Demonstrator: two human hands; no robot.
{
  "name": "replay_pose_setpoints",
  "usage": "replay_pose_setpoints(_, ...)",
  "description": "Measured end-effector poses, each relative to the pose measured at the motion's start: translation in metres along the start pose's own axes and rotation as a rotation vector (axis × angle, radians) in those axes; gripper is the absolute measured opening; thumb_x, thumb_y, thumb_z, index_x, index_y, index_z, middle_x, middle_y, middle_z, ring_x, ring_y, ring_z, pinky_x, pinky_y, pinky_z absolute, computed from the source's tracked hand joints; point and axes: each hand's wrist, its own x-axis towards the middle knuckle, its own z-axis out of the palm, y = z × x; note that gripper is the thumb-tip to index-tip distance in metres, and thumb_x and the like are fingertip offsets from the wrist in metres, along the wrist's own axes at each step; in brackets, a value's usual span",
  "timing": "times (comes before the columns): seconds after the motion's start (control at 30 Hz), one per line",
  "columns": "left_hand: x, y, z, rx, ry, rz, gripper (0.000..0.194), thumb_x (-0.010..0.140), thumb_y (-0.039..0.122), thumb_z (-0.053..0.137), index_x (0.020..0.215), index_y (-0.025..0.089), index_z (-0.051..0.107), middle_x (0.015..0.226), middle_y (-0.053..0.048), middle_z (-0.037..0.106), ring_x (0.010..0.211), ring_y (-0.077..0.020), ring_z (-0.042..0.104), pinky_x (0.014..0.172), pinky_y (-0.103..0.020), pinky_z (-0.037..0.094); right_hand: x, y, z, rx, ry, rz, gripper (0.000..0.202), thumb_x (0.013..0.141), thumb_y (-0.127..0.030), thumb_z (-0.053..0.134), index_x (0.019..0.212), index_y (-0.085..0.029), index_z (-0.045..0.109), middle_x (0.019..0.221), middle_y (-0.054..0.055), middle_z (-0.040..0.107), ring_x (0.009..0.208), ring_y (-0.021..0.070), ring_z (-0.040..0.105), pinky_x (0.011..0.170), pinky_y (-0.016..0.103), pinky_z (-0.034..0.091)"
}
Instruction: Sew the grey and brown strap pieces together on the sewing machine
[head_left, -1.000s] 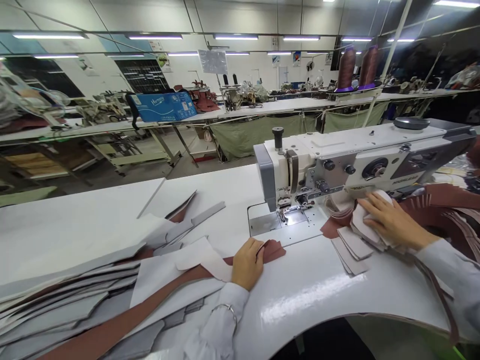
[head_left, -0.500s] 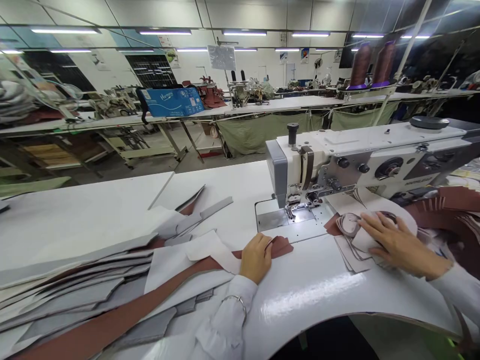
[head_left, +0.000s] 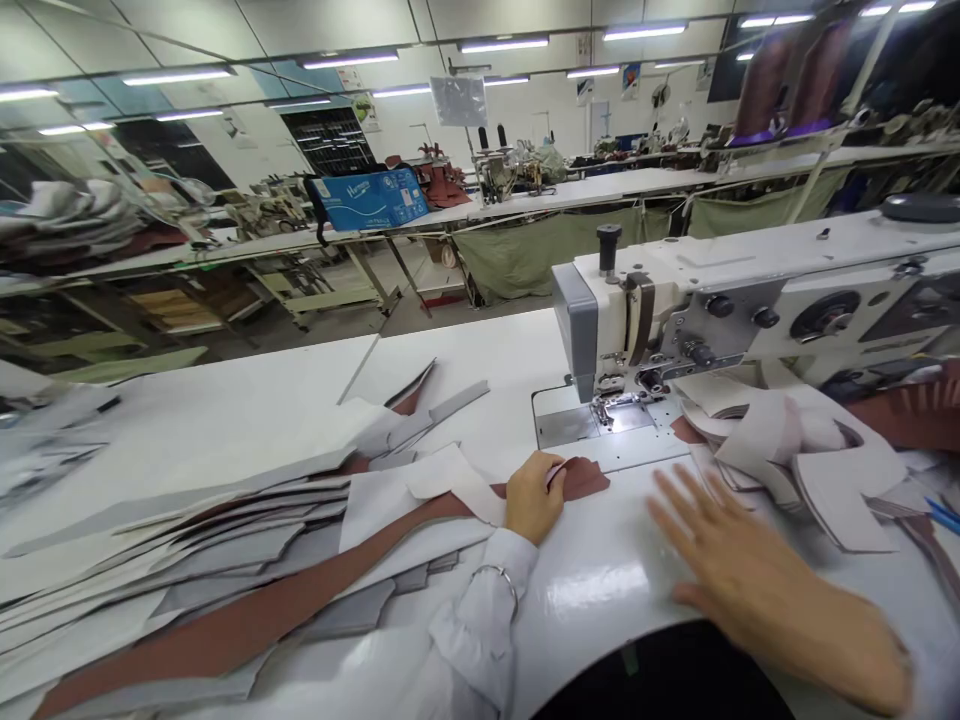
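Note:
My left hand [head_left: 534, 497] grips the end of a long reddish-brown strip of material [head_left: 247, 615], fingers closed around it, just in front of the sewing machine [head_left: 675, 310]. The strip runs left over a pile of layered grey and white pieces [head_left: 255, 545]. My right hand [head_left: 742, 560], blurred by motion, hovers with fingers spread over the white table to the right and holds nothing. Beyond it lies a heap of curved off-white cut pieces [head_left: 840, 475], apart from the fingers. The needle and presser foot [head_left: 602, 412] stand over the bare metal plate.
Two thread cones [head_left: 757, 95] stand at the back right. Across the aisle, a long bench [head_left: 630, 185] carries other sewing machines and a blue box [head_left: 367, 203]. The table's curved front edge [head_left: 600, 645] is near me. Blue pens [head_left: 941, 515] lie at far right.
My right hand has lifted off the off-white pieces and moved left and toward me; those pieces are now spread more loosely. My left hand keeps its hold on the strip. The view has shifted slightly.

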Motion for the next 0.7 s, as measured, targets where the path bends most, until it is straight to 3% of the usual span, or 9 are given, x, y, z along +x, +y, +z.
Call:
replay_pose_setpoints(0.1,0.000,0.001,-0.004,-0.087,0.068,-0.051,0.011,0.080,0.017,0.047,0.081,0.017,0.058,0.078,-0.003,0.061,0.075,-0.0153,0.058,0.072,-0.030,0.048,0.040,-0.045,0.025,0.197,-0.070,-0.129,0.067,0.080,-0.051,0.053,0.131,-0.009,0.040,0.139,0.019,0.031,0.129,0.0335,0.026,0.103,0.049,0.029)
replay_pose_setpoints(0.23,-0.002,0.008,-0.013,0.102,0.125,0.095,0.018,0.083,0.014,0.042,0.084,0.017,0.060,0.083,-0.006,0.059,0.079,-0.0169,0.054,0.073,-0.032,0.046,0.080,-0.067,0.055,0.340,-0.036,-0.186,0.067,0.083,-0.058,0.045,0.128,-0.008,0.044,0.132,0.016,0.043,0.126,0.0340,0.028,0.101,0.051,0.029)
replay_pose_setpoints(0.4,0.005,0.022,-0.022,0.445,-0.137,0.293,0.022,0.087,0.014,0.041,0.096,0.018,0.061,0.088,-0.007,0.059,0.079,-0.0198,0.050,0.069,-0.035,0.044,0.098,-0.079,0.067,0.295,-0.022,-0.055,0.062,0.080,-0.059,0.047,0.108,-0.006,0.061,0.111,0.019,0.058,0.112,0.0395,0.039,0.087,0.051,0.036)
replay_pose_setpoints(0.57,0.025,0.028,-0.029,0.446,-0.398,0.247,0.020,0.081,0.007,0.045,0.085,0.018,0.062,0.092,-0.005,0.061,0.082,-0.0194,0.050,0.072,-0.033,0.045,0.106,-0.071,0.071,0.288,0.058,-0.084,0.069,0.076,-0.061,0.052,0.110,-0.001,0.060,0.111,0.022,0.058,0.111,0.0385,0.041,0.094,0.051,0.030)
replay_pose_setpoints(0.7,0.037,0.030,-0.027,0.443,-0.476,0.231,0.023,0.077,0.005,0.045,0.085,0.018,0.063,0.092,-0.004,0.062,0.080,-0.0197,0.050,0.071,-0.033,0.045,0.106,-0.059,0.077,0.388,0.011,-0.156,0.070,0.081,-0.063,0.042,0.114,-0.004,0.058,0.115,0.020,0.056,0.115,0.0373,0.039,0.098,0.055,0.026)
